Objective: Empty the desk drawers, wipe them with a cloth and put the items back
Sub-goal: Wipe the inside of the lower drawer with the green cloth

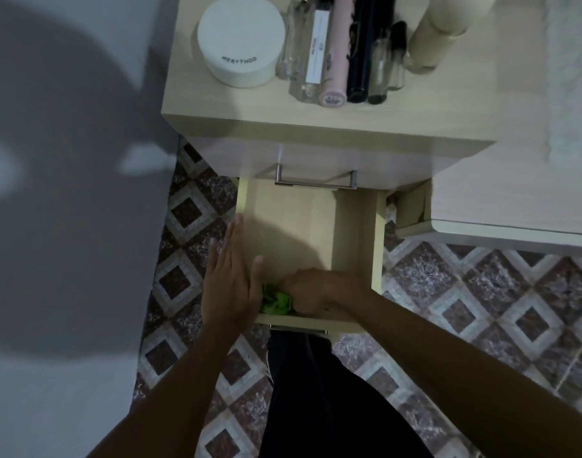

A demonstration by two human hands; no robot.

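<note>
Nearest, a dark trouser leg (316, 391) stands on the patterned tile floor (481, 309), right against the front of the pulled-out lower drawer (355, 233). Both forearms reach over that front edge. The right hand (311, 290) is down in the drawer's near-left corner, fingers curled around a bunched green cloth (276, 302) that lies on the drawer bottom. The left hand (230, 279) lies flat with straight fingers along the drawer's left wall, thumb dipping inside beside the cloth. Beyond the hands the drawer bottom shows bare wood up to the closed upper drawer, whose metal handle (316, 183) overhangs the far edge. A grey wall (68, 193) runs close on the left; to the right, a white panel (497, 206) juts forward. Farthest, on the desk (448, 110) top, stand a white round jar (241, 41), a pink tube (335, 51), a black tube (365, 51), clear bottles (382, 67) and a cream bottle (438, 38).
</note>
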